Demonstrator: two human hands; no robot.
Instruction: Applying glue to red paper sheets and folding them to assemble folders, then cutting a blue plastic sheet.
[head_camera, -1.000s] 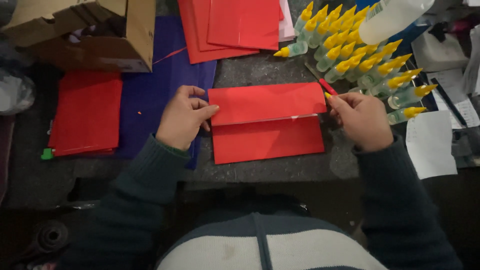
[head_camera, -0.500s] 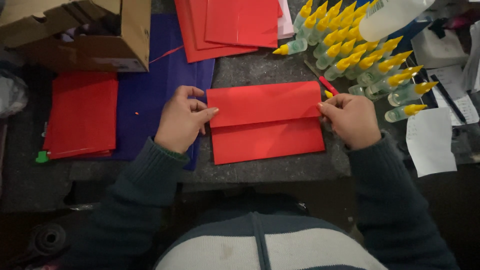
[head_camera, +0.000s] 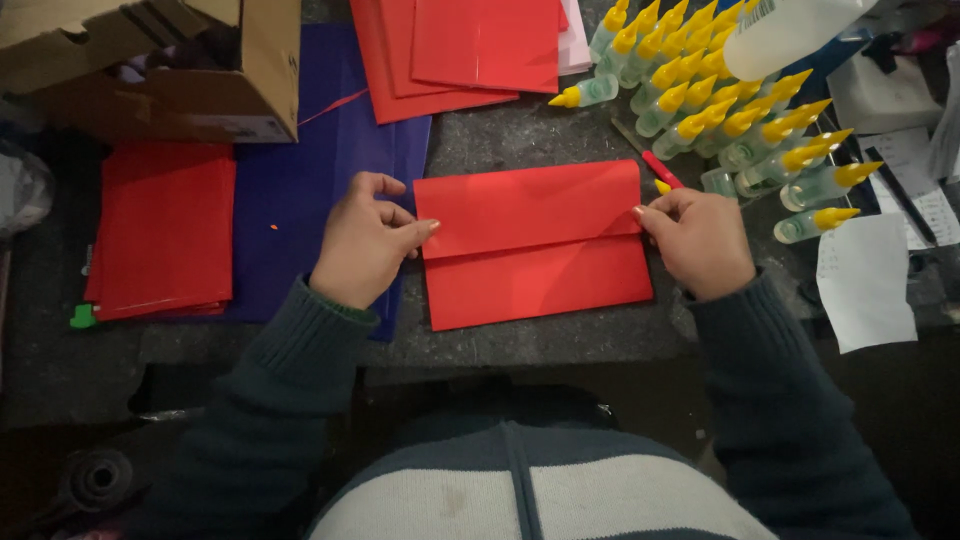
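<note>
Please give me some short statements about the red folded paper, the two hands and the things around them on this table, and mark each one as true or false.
1. The left hand and the right hand each touch one end of the red folded paper. True.
2. The folded paper lies inside the cardboard box. False: it lies flat on the dark table; the box stands at the far left.
3. The small bottles have yellow tips. True.
4. The bottles lie beside the left hand. False: they lie beyond the right hand.
5. A stack of red sheets lies to the left of the left hand. True.
</note>
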